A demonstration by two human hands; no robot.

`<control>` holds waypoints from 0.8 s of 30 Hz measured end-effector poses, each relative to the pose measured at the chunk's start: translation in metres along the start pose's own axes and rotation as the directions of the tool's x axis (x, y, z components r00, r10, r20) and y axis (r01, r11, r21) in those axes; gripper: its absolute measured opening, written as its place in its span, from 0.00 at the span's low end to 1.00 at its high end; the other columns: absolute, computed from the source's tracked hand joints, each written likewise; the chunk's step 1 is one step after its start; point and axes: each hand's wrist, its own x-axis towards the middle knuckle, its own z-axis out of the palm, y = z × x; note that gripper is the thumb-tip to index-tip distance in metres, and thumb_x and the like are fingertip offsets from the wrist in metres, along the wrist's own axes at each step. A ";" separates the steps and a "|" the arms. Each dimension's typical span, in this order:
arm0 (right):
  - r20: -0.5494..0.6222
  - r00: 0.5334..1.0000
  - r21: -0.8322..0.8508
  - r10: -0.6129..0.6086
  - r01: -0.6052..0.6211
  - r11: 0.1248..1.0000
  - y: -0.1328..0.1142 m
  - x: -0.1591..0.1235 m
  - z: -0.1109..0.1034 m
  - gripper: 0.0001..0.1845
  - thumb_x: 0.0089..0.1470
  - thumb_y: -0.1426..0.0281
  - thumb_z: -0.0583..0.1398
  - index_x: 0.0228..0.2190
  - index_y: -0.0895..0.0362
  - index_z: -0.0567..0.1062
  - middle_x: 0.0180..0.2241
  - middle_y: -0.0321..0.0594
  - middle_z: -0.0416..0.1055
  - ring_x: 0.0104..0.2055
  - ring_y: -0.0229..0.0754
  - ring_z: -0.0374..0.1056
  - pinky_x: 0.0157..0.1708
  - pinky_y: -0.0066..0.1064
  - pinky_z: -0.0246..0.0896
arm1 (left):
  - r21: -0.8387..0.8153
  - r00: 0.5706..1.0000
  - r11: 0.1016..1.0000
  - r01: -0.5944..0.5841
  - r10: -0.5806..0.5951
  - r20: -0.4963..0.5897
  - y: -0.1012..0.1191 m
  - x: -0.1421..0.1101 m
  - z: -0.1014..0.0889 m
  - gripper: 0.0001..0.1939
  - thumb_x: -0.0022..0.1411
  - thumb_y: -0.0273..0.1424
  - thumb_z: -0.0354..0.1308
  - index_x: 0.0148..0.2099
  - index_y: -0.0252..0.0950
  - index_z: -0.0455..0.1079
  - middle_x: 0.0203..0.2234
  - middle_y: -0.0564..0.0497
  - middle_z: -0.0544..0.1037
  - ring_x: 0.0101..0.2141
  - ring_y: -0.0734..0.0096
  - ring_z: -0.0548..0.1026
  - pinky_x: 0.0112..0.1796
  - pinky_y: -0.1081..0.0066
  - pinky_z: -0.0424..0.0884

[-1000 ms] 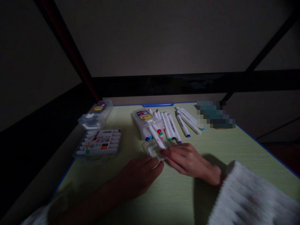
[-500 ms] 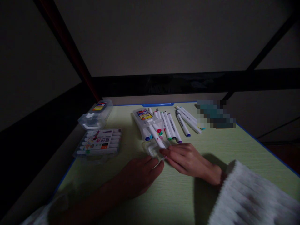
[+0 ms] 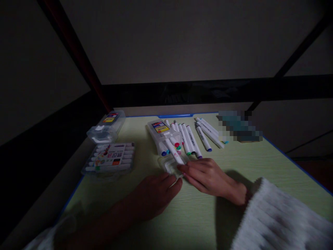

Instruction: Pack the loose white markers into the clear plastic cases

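A clear plastic marker case [image 3: 155, 137] lies on the table with its lid [image 3: 166, 166] folded open toward me. Several white markers with coloured ends, blue, red and green among them, stick out of its mouth. My right hand [image 3: 209, 178] is closed, its fingertips round the near end of a white marker [image 3: 174, 152] that slants from the case over the lid. My left hand [image 3: 157, 192] has its thumb and fingers closed at the lid's near edge. Right of the case lie several loose white markers [image 3: 188, 139].
At the left stand a clear case [image 3: 114, 126] with a coloured label and, nearer, a flat case [image 3: 111, 158] of markers. More markers [image 3: 209, 133] lie right of centre. A blurred-out flat object [image 3: 240, 128] is at the far right of the pale green table [image 3: 192, 218].
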 end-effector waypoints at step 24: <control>0.006 1.000 0.004 -0.006 0.006 1.000 0.001 -0.001 0.001 0.12 0.57 0.75 0.48 0.39 0.60 0.69 0.22 0.35 0.68 0.22 0.35 0.63 0.21 0.28 0.56 | 0.023 0.998 0.998 -0.050 0.051 -0.036 -0.002 0.001 0.004 0.14 0.59 0.21 0.46 0.49 0.29 0.58 0.33 0.49 0.71 0.32 0.69 0.70 0.26 0.69 0.67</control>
